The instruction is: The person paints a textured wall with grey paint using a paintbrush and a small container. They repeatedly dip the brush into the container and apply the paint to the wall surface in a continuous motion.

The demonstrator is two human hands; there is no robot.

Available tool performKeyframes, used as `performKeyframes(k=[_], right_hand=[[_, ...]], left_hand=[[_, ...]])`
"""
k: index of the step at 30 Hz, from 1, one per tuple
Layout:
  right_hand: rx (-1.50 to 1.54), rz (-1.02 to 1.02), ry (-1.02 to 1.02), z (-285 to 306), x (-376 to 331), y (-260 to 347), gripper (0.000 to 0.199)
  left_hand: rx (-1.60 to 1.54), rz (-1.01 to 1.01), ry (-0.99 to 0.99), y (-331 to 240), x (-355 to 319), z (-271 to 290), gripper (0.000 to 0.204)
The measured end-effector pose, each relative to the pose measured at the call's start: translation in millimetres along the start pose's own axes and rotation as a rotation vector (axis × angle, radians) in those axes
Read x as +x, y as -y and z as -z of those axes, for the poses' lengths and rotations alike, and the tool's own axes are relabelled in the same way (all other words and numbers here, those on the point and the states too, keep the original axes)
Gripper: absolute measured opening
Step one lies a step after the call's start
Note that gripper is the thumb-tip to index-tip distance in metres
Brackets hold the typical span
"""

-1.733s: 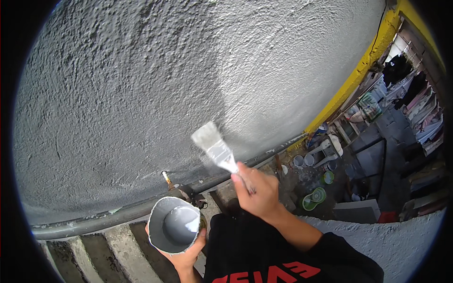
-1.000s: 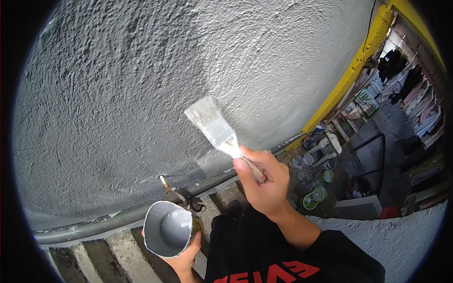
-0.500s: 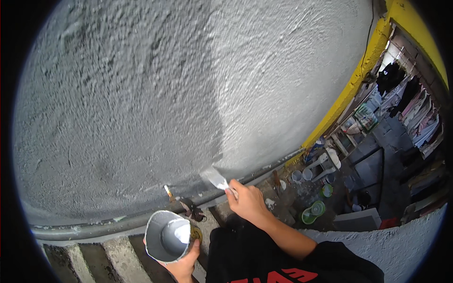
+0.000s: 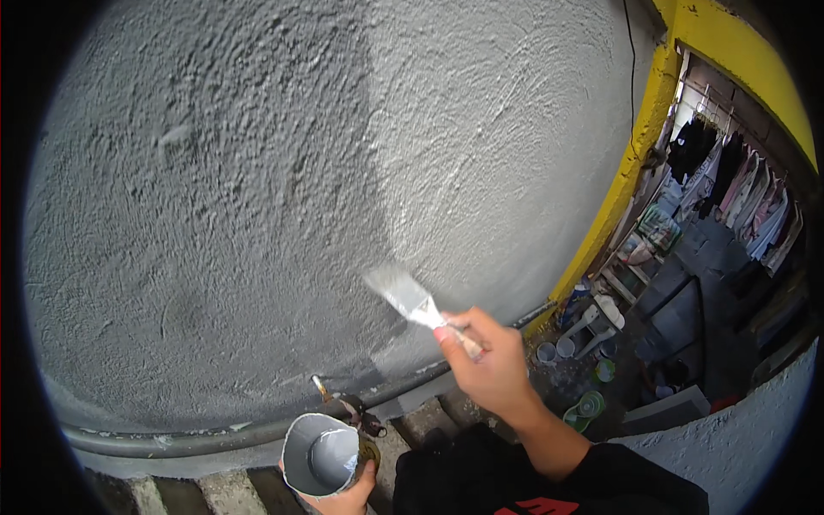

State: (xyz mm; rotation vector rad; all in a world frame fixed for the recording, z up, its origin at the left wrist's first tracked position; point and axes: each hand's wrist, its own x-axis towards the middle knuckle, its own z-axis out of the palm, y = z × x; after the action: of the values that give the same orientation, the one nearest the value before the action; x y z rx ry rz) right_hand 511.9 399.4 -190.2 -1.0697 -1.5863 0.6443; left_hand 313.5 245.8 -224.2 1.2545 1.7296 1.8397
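Observation:
My right hand (image 4: 491,359) grips a paintbrush (image 4: 403,293) by its handle. Its pale bristles meet the rough wall (image 4: 240,206) near the boundary between a darker grey area on the left and a lighter, whitish coat (image 4: 481,146) on the right. Low at the centre, my left hand (image 4: 350,496) is wrapped round an open-topped can (image 4: 319,455). Grey-white paint (image 4: 335,453) shows inside the can, and its rim is smeared with paint. Most of the left hand's fingers are hidden behind the can.
A pipe (image 4: 189,440) runs along the wall's foot, with a small metal stub (image 4: 319,386) and dark rag-like clump (image 4: 365,418) beside it. Concrete slats (image 4: 232,495) lie below. At right are a yellow frame (image 4: 631,172), hanging clothes (image 4: 755,197), a white chair (image 4: 592,326) and a green tub (image 4: 585,410).
The brush in my right hand has risen from the wall's foot to higher on the wall. The patch near the pipe looks lighter. The can stays in my left hand, slightly lower in view.

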Motion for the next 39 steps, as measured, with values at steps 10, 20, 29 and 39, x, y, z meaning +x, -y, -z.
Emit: performKeyframes(k=[10, 20, 29, 39], right_hand=[[-0.31, -0.047, 0.142, -40, -44, -92, 0.015], [-0.412, -0.264, 0.287, -43, -37, -110, 0.019], [0.057, -0.147, 0.011, -37, -46, -92, 0.014], [-0.14, -0.057, 0.038, -68, -74, -142, 0.018]], left_hand=[[0.161, 0.05, -0.021, 11, -8, 10, 0.082], [0.271, 0.244, 0.019, 37, -26, 26, 0.094], [0.171, 0.148, -0.078, 63, -39, 26, 0.093], [0.183, 0.131, -0.082, 52, -39, 19, 0.089]])
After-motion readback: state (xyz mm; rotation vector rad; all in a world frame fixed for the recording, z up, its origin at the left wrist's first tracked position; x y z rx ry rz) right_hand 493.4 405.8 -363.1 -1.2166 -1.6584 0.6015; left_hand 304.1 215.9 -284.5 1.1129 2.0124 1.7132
